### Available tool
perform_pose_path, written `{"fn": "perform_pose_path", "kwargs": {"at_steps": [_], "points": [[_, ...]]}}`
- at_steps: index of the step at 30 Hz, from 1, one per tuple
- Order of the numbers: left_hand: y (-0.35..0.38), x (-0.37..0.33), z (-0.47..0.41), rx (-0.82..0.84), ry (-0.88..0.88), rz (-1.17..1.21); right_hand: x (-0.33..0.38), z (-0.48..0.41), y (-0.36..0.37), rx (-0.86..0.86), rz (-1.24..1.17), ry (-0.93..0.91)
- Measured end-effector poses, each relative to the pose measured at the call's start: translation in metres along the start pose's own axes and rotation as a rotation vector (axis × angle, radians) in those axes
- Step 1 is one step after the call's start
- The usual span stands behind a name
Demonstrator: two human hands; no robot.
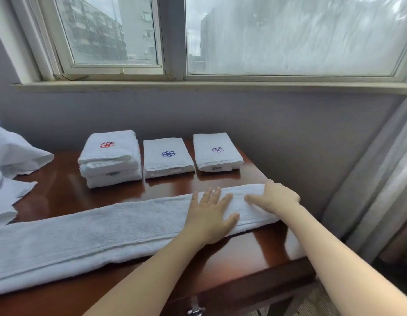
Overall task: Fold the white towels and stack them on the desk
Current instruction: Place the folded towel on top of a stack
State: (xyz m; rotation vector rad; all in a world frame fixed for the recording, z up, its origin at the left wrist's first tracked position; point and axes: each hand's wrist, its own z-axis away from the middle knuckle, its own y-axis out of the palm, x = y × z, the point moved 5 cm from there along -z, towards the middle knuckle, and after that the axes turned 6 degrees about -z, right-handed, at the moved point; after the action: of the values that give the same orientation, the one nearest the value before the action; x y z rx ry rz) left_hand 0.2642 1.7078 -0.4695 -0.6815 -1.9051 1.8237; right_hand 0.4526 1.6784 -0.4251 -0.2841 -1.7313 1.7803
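Note:
A long white towel (88, 233), folded lengthwise into a strip, lies across the front of the dark wooden desk (61, 185). My left hand (210, 215) presses flat on it with fingers spread, near its right end. My right hand (275, 197) rests on that right end, fingers bent over the towel's far edge. At the back of the desk sit folded white towels: a stack with a red emblem (110, 156), one with a blue emblem (167, 157) and one with a purple emblem (217, 151).
Loose white cloth (13, 156) is heaped at the desk's left edge. A grey wall and window sill (198, 86) run behind the desk. Curtains (380, 179) hang at the right. A metal drawer handle (194, 307) shows under the desk's front edge.

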Motion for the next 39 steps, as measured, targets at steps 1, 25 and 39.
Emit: {"fn": "perform_pose_path", "kwargs": {"at_steps": [1,25,39], "points": [[-0.002,0.000,0.001,-0.002,0.017,0.033,0.001,0.003,-0.005,0.054,0.017,0.005],[-0.086,0.167,0.107,-0.110,-0.507,1.373,0.179,0.100,-0.009,0.165,-1.158,-0.682],[-0.060,0.209,0.137,-0.107,-0.676,1.111,0.215,0.114,0.077,0.112,-0.213,-0.930]]}}
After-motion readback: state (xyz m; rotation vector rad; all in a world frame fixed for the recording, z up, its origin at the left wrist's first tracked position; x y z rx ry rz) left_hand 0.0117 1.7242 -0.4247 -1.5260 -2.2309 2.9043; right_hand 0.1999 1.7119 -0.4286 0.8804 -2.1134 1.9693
